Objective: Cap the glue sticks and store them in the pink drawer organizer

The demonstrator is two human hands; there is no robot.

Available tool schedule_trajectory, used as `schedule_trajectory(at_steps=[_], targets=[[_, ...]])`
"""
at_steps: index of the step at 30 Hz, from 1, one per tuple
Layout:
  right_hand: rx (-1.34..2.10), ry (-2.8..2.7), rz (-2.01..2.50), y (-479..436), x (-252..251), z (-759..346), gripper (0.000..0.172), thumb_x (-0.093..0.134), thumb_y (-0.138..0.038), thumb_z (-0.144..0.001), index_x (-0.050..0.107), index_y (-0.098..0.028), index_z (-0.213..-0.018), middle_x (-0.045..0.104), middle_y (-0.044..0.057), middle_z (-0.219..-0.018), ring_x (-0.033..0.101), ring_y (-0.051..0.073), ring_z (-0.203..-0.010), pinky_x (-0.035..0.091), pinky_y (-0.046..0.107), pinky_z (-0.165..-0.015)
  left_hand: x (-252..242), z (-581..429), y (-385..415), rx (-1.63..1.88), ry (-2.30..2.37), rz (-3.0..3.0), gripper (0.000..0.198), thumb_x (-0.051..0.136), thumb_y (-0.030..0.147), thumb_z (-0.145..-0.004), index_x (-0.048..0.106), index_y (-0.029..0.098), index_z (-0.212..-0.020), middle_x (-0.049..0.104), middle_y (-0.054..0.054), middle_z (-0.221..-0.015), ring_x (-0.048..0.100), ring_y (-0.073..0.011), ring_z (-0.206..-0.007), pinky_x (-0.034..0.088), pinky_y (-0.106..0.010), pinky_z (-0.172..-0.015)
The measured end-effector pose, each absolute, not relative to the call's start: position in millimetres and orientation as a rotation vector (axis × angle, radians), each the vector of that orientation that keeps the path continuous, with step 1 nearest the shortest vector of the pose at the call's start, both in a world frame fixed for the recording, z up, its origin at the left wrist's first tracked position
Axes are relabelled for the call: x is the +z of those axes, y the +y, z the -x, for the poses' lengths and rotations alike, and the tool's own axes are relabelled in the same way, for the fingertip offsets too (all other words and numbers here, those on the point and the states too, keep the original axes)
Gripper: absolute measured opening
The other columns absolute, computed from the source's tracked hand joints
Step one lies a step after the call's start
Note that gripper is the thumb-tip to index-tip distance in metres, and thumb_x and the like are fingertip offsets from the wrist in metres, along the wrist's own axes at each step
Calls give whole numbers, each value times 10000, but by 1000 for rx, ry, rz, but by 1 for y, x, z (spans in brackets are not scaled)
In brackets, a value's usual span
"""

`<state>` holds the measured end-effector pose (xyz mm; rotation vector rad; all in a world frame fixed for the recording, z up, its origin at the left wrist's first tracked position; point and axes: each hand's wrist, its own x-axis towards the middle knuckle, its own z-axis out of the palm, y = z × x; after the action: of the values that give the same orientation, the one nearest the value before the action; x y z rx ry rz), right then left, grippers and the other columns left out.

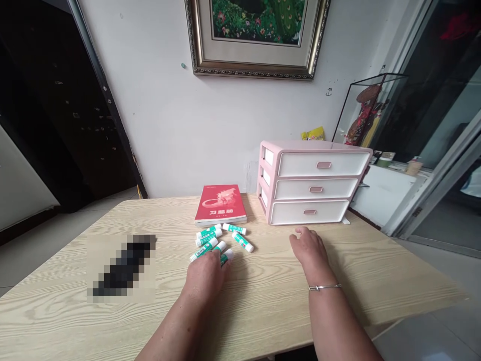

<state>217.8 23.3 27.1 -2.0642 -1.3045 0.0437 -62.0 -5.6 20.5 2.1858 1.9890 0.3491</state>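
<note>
Several white-and-green glue sticks (pixel 242 241) lie loosely grouped on the wooden table, in front of a red book (pixel 221 203). My left hand (pixel 206 273) is over the nearest of them, its fingers closed around a glue stick (pixel 227 256) that sticks out past the thumb side. Another glue stick (pixel 220 246) shows just beyond the knuckles; most of the fingers are hidden behind the back of the hand. To the right, my right hand (pixel 310 248) rests on the tabletop holding nothing, thumb apart from the fingers, in front of a pink-and-white drawer box (pixel 315 188).
The drawer box has three closed drawers and stands against the wall with a yellow packet (pixel 313 133) behind its top. A dark, pixelated object (pixel 124 265) lies on the left of the table (pixel 56 311). A framed picture (pixel 255 67) hangs above.
</note>
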Motion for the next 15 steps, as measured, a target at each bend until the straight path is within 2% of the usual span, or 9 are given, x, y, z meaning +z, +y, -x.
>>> schedule_trajectory(at_steps=[4,8,12,15], targets=[[109,-1533,2253,21,21,-212,301,574,-159,-822,705,-149,-1093,694,155,-1075,627,263,-1045,433,329,-889,15,63,-4,273,2033,-2297,253,508,380,-903,678,204,-968,715,-122,-1026,681,-299,-923,490,-366,-712],[158,-1710,2177,20,20,-198,300,545,-87,-833,712,-140,-1076,696,165,-1067,639,252,-1031,426,314,-877,13,64,-3,298,2079,-2395,230,524,313,-907,676,188,-1027,683,-123,-1077,646,-283,-1020,495,-363,-797],[152,-1820,2019,20,22,-171,254,547,-149,-893,711,-190,-1082,694,121,-1107,635,218,-1050,422,279,-894,12,64,-2,385,2070,-2442,212,511,258,-919,677,177,-1024,662,-114,-1064,616,-270,-1054,483,-341,-812],[141,-1939,1775,19,17,-147,218,524,-213,-949,698,-186,-1077,698,107,-1085,630,212,-1041,421,272,-890,11,64,-2,505,2055,-2461,214,513,289,-929,685,187,-1007,659,-101,-1032,604,-271,-1047,477,-344,-822]])
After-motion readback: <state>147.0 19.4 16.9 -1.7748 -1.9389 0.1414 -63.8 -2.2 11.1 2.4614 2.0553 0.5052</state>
